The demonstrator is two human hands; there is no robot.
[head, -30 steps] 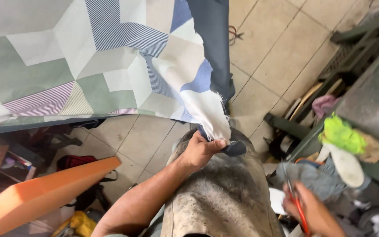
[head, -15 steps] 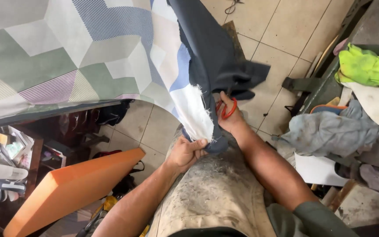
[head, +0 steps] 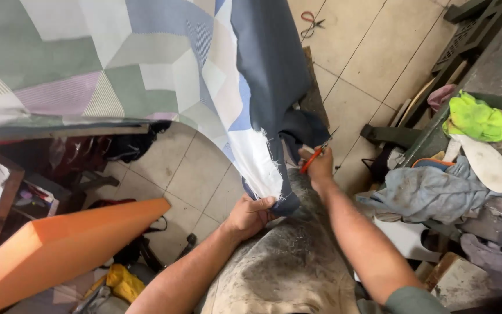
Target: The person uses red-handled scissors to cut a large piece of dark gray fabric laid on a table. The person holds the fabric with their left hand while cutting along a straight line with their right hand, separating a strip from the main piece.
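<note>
A patterned fabric with grey, green, white and blue shapes hangs from the upper left, its dark navy backing folded beside it. My left hand pinches the frayed lower corner of this fabric above my lap. My right hand holds red-handled scissors, their blades pointing up to the right at the navy edge.
An orange foam slab leans at the lower left. Another pair of scissors lies on the tiled floor at the top. A heap of rags, a neon-green cloth and a white insole sit at right.
My right hand has come up from the lower right with the red scissors to the fabric's navy edge. My left hand kept its grip on the corner.
</note>
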